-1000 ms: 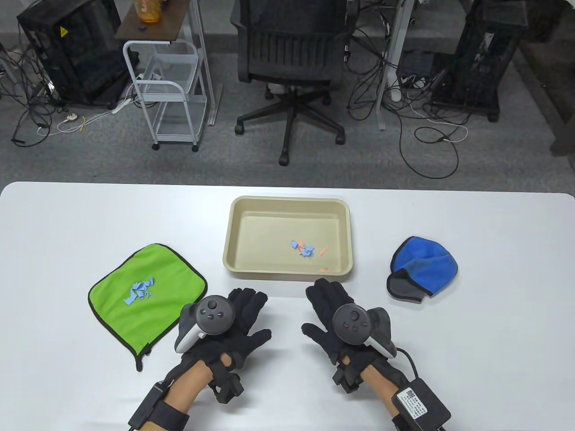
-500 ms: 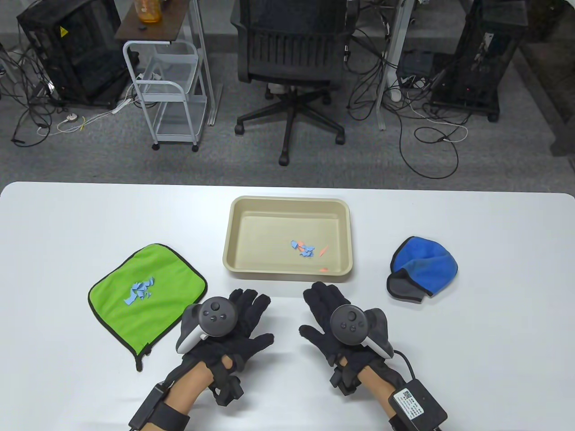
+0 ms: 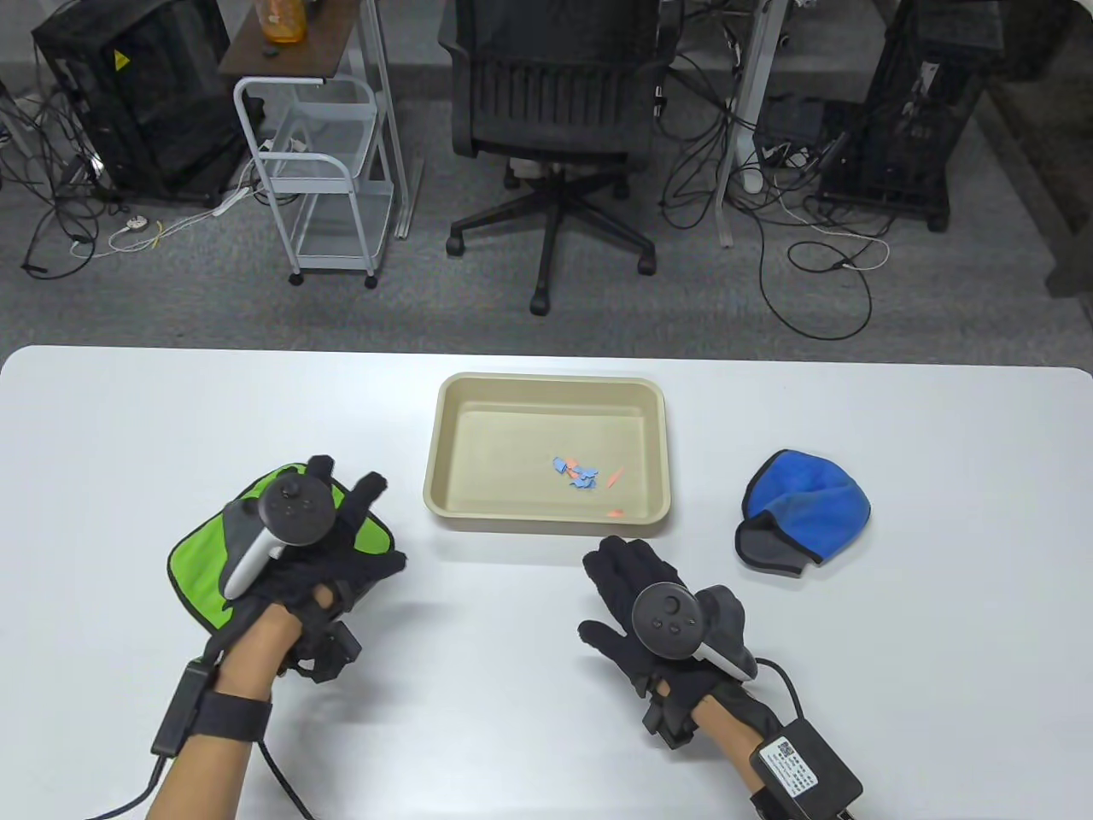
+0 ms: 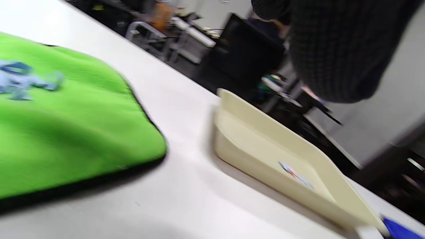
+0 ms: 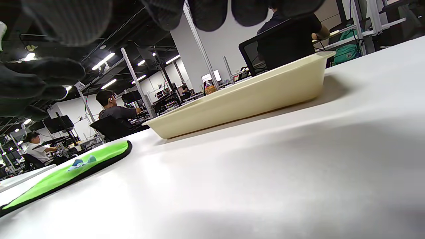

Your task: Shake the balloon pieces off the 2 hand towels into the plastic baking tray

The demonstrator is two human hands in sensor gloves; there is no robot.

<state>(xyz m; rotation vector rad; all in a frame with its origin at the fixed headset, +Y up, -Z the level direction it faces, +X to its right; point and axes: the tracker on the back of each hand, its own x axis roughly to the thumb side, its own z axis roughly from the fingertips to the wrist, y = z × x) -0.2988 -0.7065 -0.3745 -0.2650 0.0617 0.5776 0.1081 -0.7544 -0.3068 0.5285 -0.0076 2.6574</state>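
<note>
The green hand towel (image 3: 192, 564) lies flat at the table's left, with blue balloon pieces (image 4: 20, 81) on it. My left hand (image 3: 341, 512) hovers over the towel with fingers spread, hiding its middle in the table view. The beige baking tray (image 3: 444, 444) stands at the centre and holds a few blue and orange balloon pieces (image 3: 585, 477). A crumpled blue hand towel (image 3: 803, 504) sits to the tray's right. My right hand (image 3: 619, 568) lies flat on the table just in front of the tray, fingers straight, holding nothing.
Beyond the table's far edge stand an office chair (image 3: 555, 111), a white trolley (image 3: 316, 171) and cables on the floor. Bare white table (image 3: 512, 683) stretches between and in front of my hands.
My left hand has moved left and forward from beside the right hand to above the green towel. The right hand has barely shifted.
</note>
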